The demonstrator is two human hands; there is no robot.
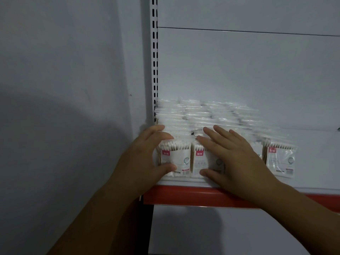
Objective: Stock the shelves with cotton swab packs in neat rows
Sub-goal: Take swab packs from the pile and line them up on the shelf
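Several rows of clear cotton swab packs with white and pink labels stand on the white shelf [316, 162], running back to the rear panel. My left hand [147, 153] grips the front pack of the leftmost row [176, 159], fingers over its top and thumb across its lower front. Over the second row's front pack [200, 161] my right hand [230, 155] lies flat with fingers spread, hiding most of the third row. A fourth front pack [280, 159] stands free at the right.
The shelf has a red front strip [184, 196]. A slotted white upright [154, 61] bounds its left end, with a plain wall [64, 70] beyond. Bare shelf surface stretches right of the packs. A seam crosses the white back panel [239, 70] higher up.
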